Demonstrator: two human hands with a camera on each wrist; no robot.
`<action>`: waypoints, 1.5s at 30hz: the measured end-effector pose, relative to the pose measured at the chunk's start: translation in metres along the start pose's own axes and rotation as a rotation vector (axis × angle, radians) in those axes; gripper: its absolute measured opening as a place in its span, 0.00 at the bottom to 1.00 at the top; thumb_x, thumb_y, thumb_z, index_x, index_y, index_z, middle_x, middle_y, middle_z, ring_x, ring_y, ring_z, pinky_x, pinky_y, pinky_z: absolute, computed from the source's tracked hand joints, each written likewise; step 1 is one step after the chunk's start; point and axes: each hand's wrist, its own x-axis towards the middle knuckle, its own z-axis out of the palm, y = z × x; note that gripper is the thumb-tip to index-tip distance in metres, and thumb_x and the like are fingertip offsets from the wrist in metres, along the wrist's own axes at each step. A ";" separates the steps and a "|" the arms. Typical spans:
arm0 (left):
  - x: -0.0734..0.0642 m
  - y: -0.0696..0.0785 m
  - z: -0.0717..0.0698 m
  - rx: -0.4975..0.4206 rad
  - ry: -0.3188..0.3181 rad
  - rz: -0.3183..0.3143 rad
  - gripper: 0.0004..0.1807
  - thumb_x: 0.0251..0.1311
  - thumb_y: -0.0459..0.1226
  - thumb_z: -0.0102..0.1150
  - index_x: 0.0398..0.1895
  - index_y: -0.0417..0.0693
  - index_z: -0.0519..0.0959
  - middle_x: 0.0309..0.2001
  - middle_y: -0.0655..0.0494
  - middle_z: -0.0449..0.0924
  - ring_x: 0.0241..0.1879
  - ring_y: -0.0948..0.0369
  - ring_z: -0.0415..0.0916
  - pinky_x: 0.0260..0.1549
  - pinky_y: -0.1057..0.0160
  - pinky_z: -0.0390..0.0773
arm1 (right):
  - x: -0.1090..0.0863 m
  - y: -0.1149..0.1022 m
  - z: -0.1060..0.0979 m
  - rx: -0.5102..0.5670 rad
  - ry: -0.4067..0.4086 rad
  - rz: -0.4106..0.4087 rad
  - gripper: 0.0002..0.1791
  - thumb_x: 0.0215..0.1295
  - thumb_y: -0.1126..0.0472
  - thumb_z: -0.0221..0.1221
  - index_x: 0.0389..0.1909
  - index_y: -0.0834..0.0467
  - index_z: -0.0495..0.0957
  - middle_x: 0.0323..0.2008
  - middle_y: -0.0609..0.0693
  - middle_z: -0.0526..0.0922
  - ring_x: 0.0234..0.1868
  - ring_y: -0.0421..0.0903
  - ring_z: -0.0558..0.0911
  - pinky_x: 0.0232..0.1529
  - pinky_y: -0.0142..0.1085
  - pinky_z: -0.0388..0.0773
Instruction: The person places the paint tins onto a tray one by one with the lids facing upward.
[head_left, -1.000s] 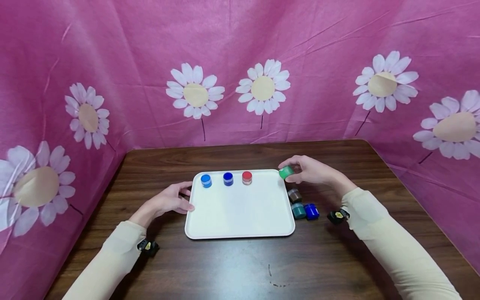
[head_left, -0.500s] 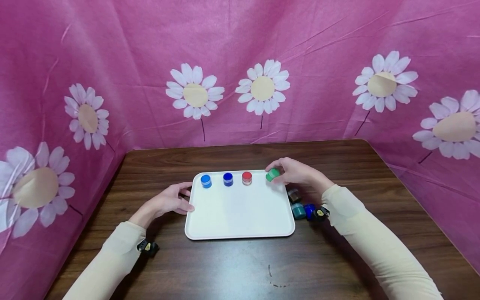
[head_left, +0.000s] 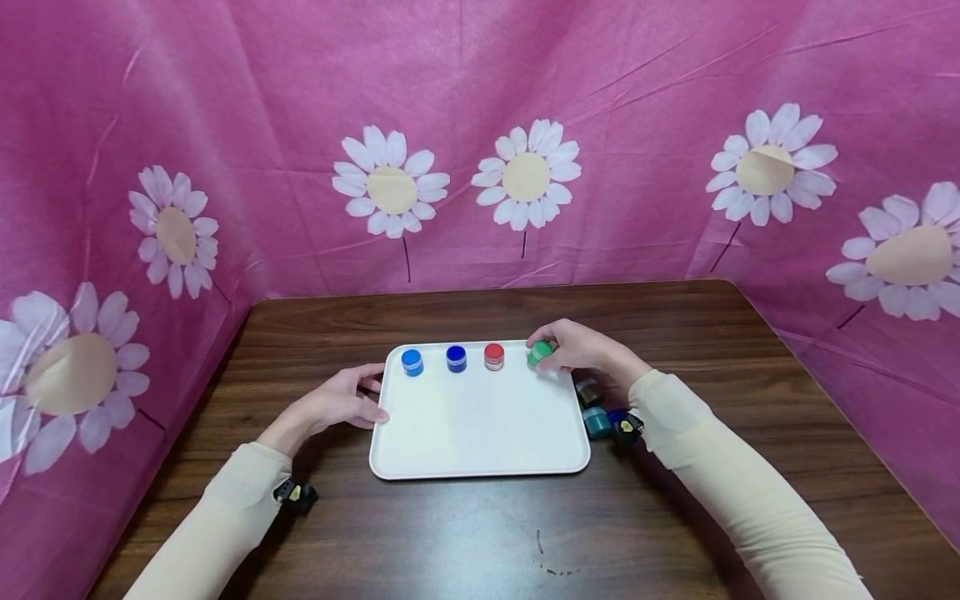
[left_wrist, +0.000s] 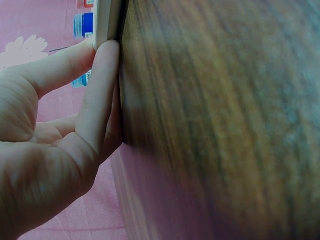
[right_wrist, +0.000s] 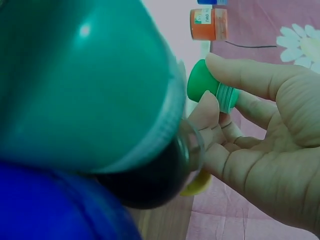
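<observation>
My right hand [head_left: 583,346] grips a small green paint jar [head_left: 539,354] between thumb and fingers at the far right corner of the white tray [head_left: 480,429]. In the right wrist view the green jar [right_wrist: 204,81] shows its cap and ribbed rim; whether its base touches the tray is unclear. At the tray's left side my left hand [head_left: 339,400] pinches the edge, thumb on top and fingers [left_wrist: 100,95] below. Along the far edge stand a light blue jar [head_left: 412,362], a dark blue jar [head_left: 456,359] and a red jar [head_left: 493,357].
Right of the tray, on the wooden table [head_left: 480,533], lie a brown jar [head_left: 588,391], a teal jar [head_left: 597,422] and a blue jar [head_left: 617,416], partly hidden by the wrist camera [head_left: 628,428]. A pink flowered cloth [head_left: 457,275] hangs behind the table.
My right hand has carried the green jar leftward from the tray's right edge to a spot over its far right corner, in line with the red jar. The left hand stays put.
</observation>
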 end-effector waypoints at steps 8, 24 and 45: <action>0.000 0.000 0.000 -0.004 0.002 -0.001 0.51 0.54 0.21 0.68 0.78 0.33 0.50 0.56 0.34 0.64 0.38 0.55 0.82 0.41 0.52 0.87 | 0.003 0.000 0.003 -0.008 0.005 0.034 0.24 0.63 0.67 0.69 0.61 0.65 0.78 0.47 0.57 0.80 0.21 0.44 0.70 0.24 0.33 0.74; 0.001 0.000 0.000 0.017 0.010 -0.008 0.51 0.55 0.22 0.69 0.78 0.34 0.50 0.56 0.34 0.64 0.38 0.54 0.82 0.41 0.53 0.87 | 0.000 0.000 0.004 -0.009 0.011 0.017 0.27 0.62 0.68 0.69 0.63 0.66 0.76 0.51 0.59 0.80 0.19 0.46 0.70 0.25 0.36 0.77; -0.002 0.001 0.004 0.038 0.011 -0.013 0.50 0.54 0.23 0.70 0.78 0.34 0.52 0.56 0.34 0.65 0.40 0.53 0.81 0.42 0.52 0.87 | -0.029 0.023 -0.038 0.038 0.156 0.027 0.26 0.71 0.60 0.63 0.67 0.63 0.72 0.57 0.64 0.75 0.44 0.57 0.79 0.42 0.50 0.84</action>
